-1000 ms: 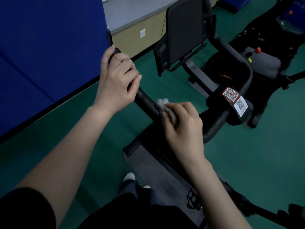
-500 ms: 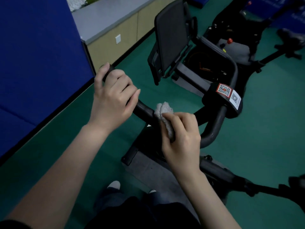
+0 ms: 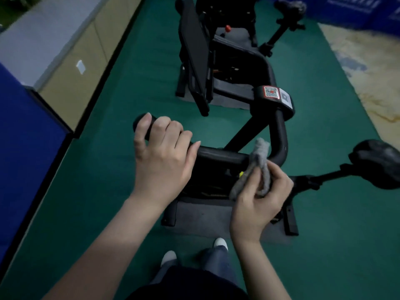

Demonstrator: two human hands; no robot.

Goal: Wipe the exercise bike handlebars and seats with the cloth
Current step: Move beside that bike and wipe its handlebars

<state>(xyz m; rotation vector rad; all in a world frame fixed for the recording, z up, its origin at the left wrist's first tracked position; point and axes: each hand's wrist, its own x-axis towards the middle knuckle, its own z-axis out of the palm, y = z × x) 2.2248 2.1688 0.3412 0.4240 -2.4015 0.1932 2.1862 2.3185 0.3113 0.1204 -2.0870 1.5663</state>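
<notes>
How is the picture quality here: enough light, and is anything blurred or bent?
Head view: dim, bluish light, no glare; the black handlebar loses detail. Head view: cloth fairly sharp, seat at right edge smeared. Head view: wide-angle stretch toward the corners.

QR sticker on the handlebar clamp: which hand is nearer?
Right. The right hand holds the cloth at the bend below the sticker; left hand grips the far bar end.

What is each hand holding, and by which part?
The left hand grips the black padded handlebar near its free end. The right hand pinches the crumpled grey cloth by its lower half.
</notes>
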